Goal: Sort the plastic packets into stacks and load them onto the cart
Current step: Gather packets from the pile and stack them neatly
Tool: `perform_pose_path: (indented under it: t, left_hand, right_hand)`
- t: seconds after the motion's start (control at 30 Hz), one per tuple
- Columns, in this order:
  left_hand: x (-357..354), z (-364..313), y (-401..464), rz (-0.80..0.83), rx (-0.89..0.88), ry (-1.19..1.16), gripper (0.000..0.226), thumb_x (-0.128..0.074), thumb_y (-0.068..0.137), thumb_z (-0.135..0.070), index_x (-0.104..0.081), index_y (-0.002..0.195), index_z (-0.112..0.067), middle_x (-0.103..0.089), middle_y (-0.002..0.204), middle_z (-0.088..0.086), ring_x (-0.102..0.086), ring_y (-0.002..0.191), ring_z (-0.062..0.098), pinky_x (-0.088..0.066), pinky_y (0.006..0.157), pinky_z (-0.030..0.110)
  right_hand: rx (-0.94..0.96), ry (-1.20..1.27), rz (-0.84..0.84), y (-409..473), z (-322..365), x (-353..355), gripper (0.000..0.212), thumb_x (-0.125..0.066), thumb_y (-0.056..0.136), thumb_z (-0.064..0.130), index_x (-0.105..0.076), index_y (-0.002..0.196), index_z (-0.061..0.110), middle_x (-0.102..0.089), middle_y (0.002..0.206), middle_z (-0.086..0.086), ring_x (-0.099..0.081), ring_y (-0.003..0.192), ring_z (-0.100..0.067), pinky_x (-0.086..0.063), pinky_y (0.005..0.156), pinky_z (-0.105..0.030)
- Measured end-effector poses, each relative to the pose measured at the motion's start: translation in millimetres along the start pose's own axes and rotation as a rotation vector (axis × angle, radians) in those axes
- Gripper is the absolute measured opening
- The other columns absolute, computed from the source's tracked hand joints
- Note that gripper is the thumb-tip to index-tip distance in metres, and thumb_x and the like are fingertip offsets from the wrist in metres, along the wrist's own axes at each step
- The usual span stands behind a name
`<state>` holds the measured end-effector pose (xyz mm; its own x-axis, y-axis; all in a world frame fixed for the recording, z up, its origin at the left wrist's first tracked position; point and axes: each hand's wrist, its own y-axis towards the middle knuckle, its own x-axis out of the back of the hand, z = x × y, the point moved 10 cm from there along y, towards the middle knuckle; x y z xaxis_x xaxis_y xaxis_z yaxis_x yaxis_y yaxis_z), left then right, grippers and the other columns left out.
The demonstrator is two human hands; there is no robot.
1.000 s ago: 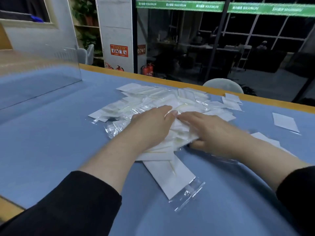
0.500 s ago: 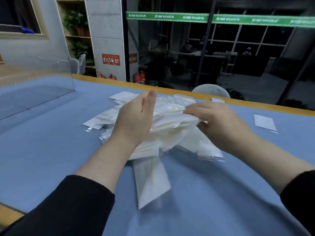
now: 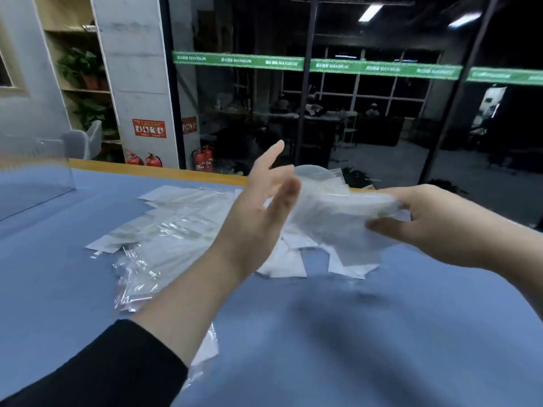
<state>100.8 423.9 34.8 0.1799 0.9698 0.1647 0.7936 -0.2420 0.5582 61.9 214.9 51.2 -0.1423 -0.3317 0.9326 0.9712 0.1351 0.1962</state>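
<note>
The right hand [image 3: 426,221] holds a bunch of plastic packets [image 3: 338,212] lifted above the blue surface [image 3: 382,333], its grip closed on the bunch's right end with the thumb below and the fingers over the top. The left hand [image 3: 261,212] stands upright with straight fingers, its grip wide, the flat palm against the bunch's left edge. The rest of the packets [image 3: 176,224] lie in a loose heap on the surface, below and to the left of the hands. One packet [image 3: 205,348] lies partly under the left forearm.
</note>
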Motion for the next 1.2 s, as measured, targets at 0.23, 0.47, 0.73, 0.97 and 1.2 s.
perform_pose_path:
  t: [0.23,0.47,0.73,0.97,1.2]
  left_hand:
    - [-81,58,-14,-0.271,0.352,-0.077,0.053,-0.058,0.096,-0.057,-0.066,0.086,-0.005,-0.056,0.076,-0.008,-0.047,0.066,0.002,-0.042,0.066,0.024]
    - [-87,76,-15,-0.258,0.383,-0.062,0.061,-0.047,0.093,-0.07,-0.07,0.085,-0.015,-0.07,0.081,-0.017,-0.062,0.078,0.004,-0.051,0.08,0.029]
    - [-94,86,-13,-0.209,0.378,-0.021,0.068,-0.075,0.08,-0.063,-0.053,0.083,0.001,-0.047,0.078,-0.001,-0.043,0.073,0.015,-0.032,0.07,0.036]
    - [-87,87,-16,-0.301,0.412,-0.074,0.031,-0.064,0.085,-0.048,-0.069,0.087,-0.018,-0.068,0.089,-0.01,-0.06,0.084,0.014,-0.052,0.079,0.04]
    - [-90,73,-14,-0.274,0.336,-0.035,0.066,-0.063,0.091,-0.062,-0.054,0.076,0.002,-0.047,0.072,0.001,-0.043,0.069,0.014,-0.037,0.069,0.031]
  right_hand:
    - [-0.122,0.006,0.013,-16,-57,-32,0.023,-0.072,0.087,0.042,-0.055,0.103,0.039,-0.065,0.097,0.015,-0.06,0.085,-0.007,-0.048,0.069,-0.03]
    - [-0.138,0.198,-0.073,-26,-105,-64,0.04,-0.077,0.077,0.057,-0.05,0.105,0.045,-0.062,0.089,0.019,-0.059,0.078,-0.001,-0.05,0.071,-0.03]
    - [-0.028,0.191,-0.122,-27,-93,-62,0.043,-0.073,0.081,0.055,-0.046,0.115,0.059,-0.055,0.092,0.032,-0.051,0.088,0.012,-0.041,0.07,-0.013]
    - [-0.173,0.227,-0.008,-30,-130,-77,0.051,-0.076,0.076,0.059,-0.049,0.119,0.053,-0.057,0.108,0.025,-0.057,0.099,-0.007,-0.047,0.083,-0.033]
    - [0.067,0.315,-0.102,-25,-98,-77,0.038,-0.073,0.084,0.045,-0.053,0.115,0.054,-0.054,0.114,0.028,-0.052,0.106,0.003,-0.043,0.088,-0.024]
